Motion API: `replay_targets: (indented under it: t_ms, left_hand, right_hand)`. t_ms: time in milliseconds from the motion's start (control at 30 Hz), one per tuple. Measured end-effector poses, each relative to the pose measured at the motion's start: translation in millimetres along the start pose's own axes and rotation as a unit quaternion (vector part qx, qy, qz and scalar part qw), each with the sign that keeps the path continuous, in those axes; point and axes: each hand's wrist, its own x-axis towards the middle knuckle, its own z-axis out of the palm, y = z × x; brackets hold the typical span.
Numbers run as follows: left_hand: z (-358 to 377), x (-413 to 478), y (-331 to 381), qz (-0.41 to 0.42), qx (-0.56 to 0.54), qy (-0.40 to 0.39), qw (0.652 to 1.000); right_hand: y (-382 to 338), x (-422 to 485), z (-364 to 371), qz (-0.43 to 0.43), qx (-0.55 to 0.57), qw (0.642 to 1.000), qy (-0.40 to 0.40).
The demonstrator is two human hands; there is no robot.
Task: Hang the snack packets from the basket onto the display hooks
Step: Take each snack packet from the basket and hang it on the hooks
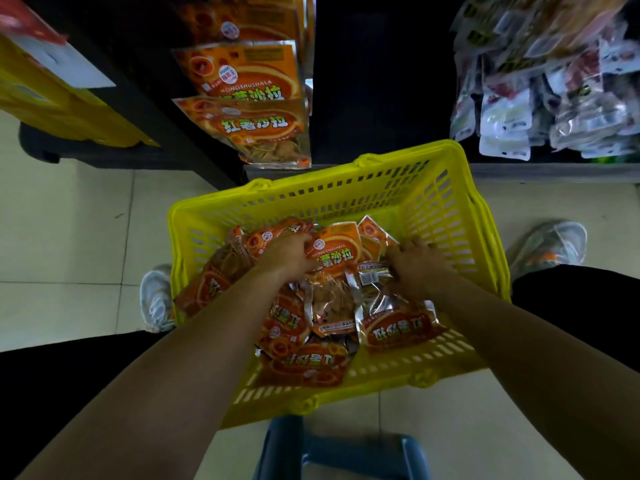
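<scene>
A yellow plastic basket (408,188) sits on the floor between my feet, holding several orange snack packets (298,365). My left hand (285,254) is inside it, its fingers curled on the top edge of one upright orange packet (334,251). My right hand (420,268) reaches in on the right and its fingers curl over the packets (375,275) beneath it. Matching orange packets (249,74) hang in a column on the dark display above the basket. The hooks themselves are hidden behind those packets.
White and grey packets (540,95) hang on the display at the right. Yellow boxes (59,109) stand at the left on a dark base. A blue stool (343,448) is under me, and my shoes (157,299) flank the basket on the tiled floor.
</scene>
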Motion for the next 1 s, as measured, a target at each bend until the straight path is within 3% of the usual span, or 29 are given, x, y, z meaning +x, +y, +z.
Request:
replay_targets:
  t_ms: [167,367,533,667,767,1000]
  left_hand:
    - [-4.3,-16.4,1.8,0.011,-0.005,0.006,1.000]
    - [-16.4,-32.1,-14.5,-0.033,-0.006,0.021,0.999]
    - [-28.1,-40.4,-30.5,-0.105,-0.059,0.062,0.991]
    - [-28.4,-45.0,-31.6,-0.118,-0.046,0.058,0.990]
    - [-27.3,-47.0,-30.0,-0.110,-0.057,0.078,0.989]
    - [-32.6,-50.4,-26.7,-0.085,-0.113,0.141,0.980]
  right_hand:
    - [-1.0,-5.5,-19.7,0.064,0.056,0.996,0.021]
    - [-14.4,-8.5,-30.8,0.131,0.093,0.985,0.062]
    - [-28.1,-14.8,-20.0,0.062,0.116,0.986,0.098]
    - [-50.4,-20.7,-11.1,-0.042,0.150,0.987,-0.028]
    - [-68.5,-25.8,-2.4,-0.027,0.118,0.991,-0.063]
    - [-91.8,-27.4,-1.4,-0.023,0.084,0.996,-0.031]
